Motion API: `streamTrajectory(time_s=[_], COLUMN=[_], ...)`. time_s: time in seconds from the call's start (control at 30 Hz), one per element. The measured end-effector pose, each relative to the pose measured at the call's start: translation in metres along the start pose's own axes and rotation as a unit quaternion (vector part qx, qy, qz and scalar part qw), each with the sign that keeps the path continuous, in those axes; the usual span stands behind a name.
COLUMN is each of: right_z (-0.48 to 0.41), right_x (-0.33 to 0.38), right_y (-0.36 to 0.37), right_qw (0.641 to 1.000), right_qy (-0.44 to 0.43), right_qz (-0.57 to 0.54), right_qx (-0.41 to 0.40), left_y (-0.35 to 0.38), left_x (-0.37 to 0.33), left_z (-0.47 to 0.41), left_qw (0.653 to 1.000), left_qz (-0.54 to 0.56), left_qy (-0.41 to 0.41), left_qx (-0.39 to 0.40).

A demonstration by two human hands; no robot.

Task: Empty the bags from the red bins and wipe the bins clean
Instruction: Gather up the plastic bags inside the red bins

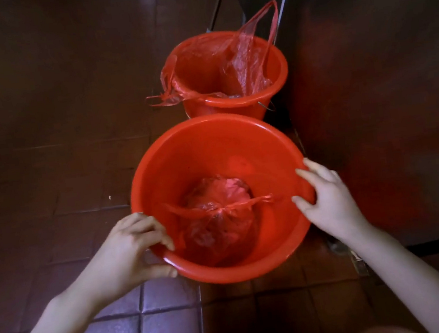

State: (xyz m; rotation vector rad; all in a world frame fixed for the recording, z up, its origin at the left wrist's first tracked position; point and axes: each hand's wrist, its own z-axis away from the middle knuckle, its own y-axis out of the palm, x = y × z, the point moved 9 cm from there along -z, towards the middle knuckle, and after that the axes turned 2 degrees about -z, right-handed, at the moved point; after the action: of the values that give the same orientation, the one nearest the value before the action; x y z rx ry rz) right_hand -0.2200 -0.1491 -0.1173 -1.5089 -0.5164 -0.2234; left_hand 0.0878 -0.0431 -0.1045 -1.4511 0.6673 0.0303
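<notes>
Brown floor tiles (46, 160) hold the near red bin (208, 129); left grip (128, 246) and right grip (328, 202) each clamp its rim, the knotted bag (219, 221) inside lying between them, nearer the left.

- Left hand (137, 248): at the near-left rim of the near bin (201, 120); fingers curled over the rim, thumb pressed against the outside wall below it.
- Right hand (328, 202): at the right rim; palm against the outside, fingertips and thumb hooked over the edge.
- Forearms: bare, reaching in from the near corners and converging toward the hands.
- Knees: bare, at the near edge.
</notes>
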Motion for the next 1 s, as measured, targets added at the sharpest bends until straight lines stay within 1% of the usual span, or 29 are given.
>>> streamTrajectory(time_s=[0.17, 0.23, 0.3, 0.33, 0.43, 0.47, 0.53, 0.6, 0.7, 0.77, 0.83, 0.93, 1.0], right_z=[-0.036, -0.058, -0.079, -0.089, -0.113, -0.12, -0.136, -0.155, -0.185, -0.204, -0.221, -0.237, -0.244], right_x=[0.063, 0.084, 0.1, 0.106, 0.116, 0.117, 0.114, 0.107, 0.097, 0.096, 0.098, 0.097, 0.094], right_y=[0.044, 0.055, 0.062, 0.065, 0.066, 0.064, 0.053, 0.04, 0.029, 0.028, 0.034, 0.052, 0.056], right_qw=[0.993, 0.99, 0.988, 0.986, 0.982, 0.981, 0.984, 0.99, 0.994, 0.989, 0.982, 0.972, 0.969], right_qy=[-0.095, -0.112, -0.119, -0.122, -0.133, -0.134, -0.13, -0.123, -0.105, -0.098, -0.1, -0.083, -0.082], right_qz=[-0.012, -0.023, -0.04, -0.048, -0.072, -0.084, -0.091, -0.067, 0.037, 0.109, 0.158, 0.209, 0.225], right_qx=[0.066, 0.082, 0.095, 0.102, 0.116, 0.113, 0.079, 0.029, -0.005, 0.0, 0.024, 0.073, 0.063], left_y=[-0.032, -0.041, -0.04, -0.034, 0.001, 0.01, 0.02, 0.021, 0.011, -0.001, -0.013, -0.016, -0.015], left_x=[0.042, 0.05, 0.048, 0.043, 0.017, 0.012, 0.013, 0.018, 0.025, 0.035, 0.049, 0.068, 0.082], left_z=[0.04, 0.047, 0.046, 0.042, 0.018, 0.012, 0.008, 0.01, 0.007, -0.003, -0.017, -0.036, -0.046], left_qw=[0.997, 0.993, 0.99, 0.99, 0.993, 0.993, 0.993, 0.993, 0.991, 0.988, 0.983, 0.98, 0.978], left_qz=[-0.019, -0.028, -0.013, 0.007, 0.071, 0.076, 0.07, 0.048, 0.026, 0.021, 0.023, 0.017, -0.006], left_qy=[-0.076, -0.111, -0.136, -0.134, -0.093, -0.085, -0.091, -0.098, -0.108, -0.119, -0.135, -0.159, -0.178], left_qx=[-0.012, -0.027, -0.038, -0.035, -0.005, -0.004, -0.019, -0.036, -0.071, -0.1, -0.124, -0.116, -0.109])
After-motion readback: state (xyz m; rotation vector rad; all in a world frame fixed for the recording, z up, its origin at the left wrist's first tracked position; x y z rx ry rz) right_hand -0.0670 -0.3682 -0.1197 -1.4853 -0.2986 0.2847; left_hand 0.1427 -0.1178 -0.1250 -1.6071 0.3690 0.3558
